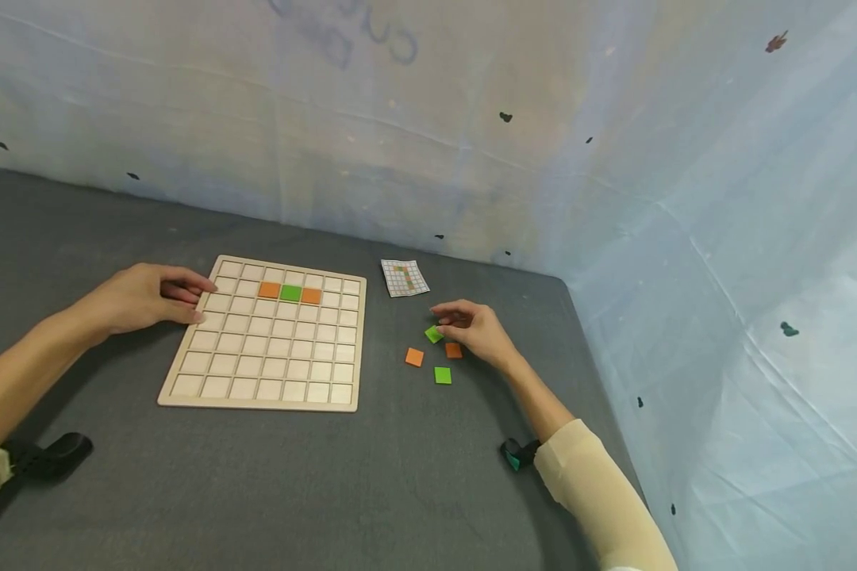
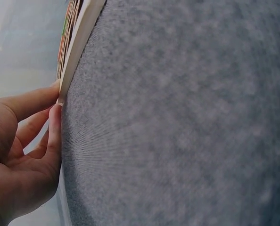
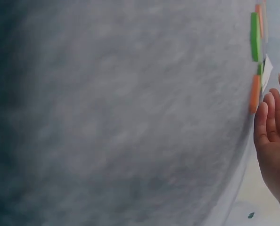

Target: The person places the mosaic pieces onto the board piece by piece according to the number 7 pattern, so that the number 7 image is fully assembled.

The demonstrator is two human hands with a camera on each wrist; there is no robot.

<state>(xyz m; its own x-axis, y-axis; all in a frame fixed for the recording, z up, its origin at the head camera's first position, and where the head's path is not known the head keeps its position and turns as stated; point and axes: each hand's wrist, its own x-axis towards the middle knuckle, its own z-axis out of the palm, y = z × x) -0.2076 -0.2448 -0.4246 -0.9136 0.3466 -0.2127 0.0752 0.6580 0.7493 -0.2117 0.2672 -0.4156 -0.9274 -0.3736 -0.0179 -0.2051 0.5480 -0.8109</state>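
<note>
A pale wooden grid board [image 1: 254, 346] lies on the dark table, with two orange tiles and one green tile in a row near its far side. My left hand [image 1: 139, 300] holds the board's left edge, thumb and fingertips at the rim; the left wrist view shows this hand [image 2: 27, 146] at the board's side [image 2: 81, 40]. My right hand [image 1: 477, 329] hovers over the loose tiles, thumb tip right at a green tile [image 1: 432, 334]. An orange tile [image 1: 454, 351] lies beside it under the hand. In the right wrist view, the fingertips are close to an orange tile [image 3: 255, 93].
Nearer my body lie another orange tile [image 1: 414, 357] and a green tile [image 1: 443, 376]. Behind the tiles is a small printed card [image 1: 405, 278] with a coloured grid pattern. Pale sheeting [image 1: 428, 119] hangs behind the table and along its right side.
</note>
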